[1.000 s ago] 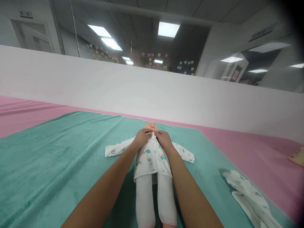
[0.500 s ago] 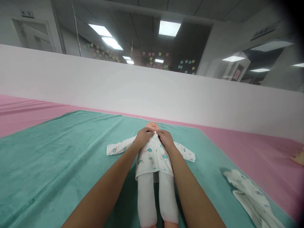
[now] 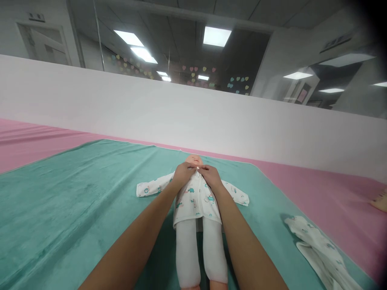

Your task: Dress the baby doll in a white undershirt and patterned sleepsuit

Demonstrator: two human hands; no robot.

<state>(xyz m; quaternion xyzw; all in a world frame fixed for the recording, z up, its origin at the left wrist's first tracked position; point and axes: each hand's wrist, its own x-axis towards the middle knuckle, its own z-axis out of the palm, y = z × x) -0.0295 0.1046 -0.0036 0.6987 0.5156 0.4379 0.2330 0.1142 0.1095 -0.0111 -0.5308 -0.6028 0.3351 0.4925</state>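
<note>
A baby doll (image 3: pixel 194 158) lies on its back, head away from me, dressed in a white printed jacket (image 3: pixel 193 203) with both sleeves spread sideways. White cloth covers its legs, and its feet run off the bottom edge. At the jacket's neckline, my left hand (image 3: pixel 184 173) pinches the collar edge from the left side. My right hand (image 3: pixel 211 175) does the same from the right, its fingertips almost meeting the left ones just under the doll's chin. Whatever small fastening lies between the fingertips is too small to make out.
Beneath the doll a teal blanket (image 3: pixel 75 201) lies over a pink sheet (image 3: pixel 302 177). Folded white printed clothing (image 3: pixel 317 245) rests at the right. A white low wall (image 3: pixel 181 112) runs behind, with glass above it. Something tan (image 3: pixel 380 200) shows at the right edge.
Both hands stay at the collar. The right fingertips have shifted slightly inward toward the left ones; the doll and the folded clothing keep their places.
</note>
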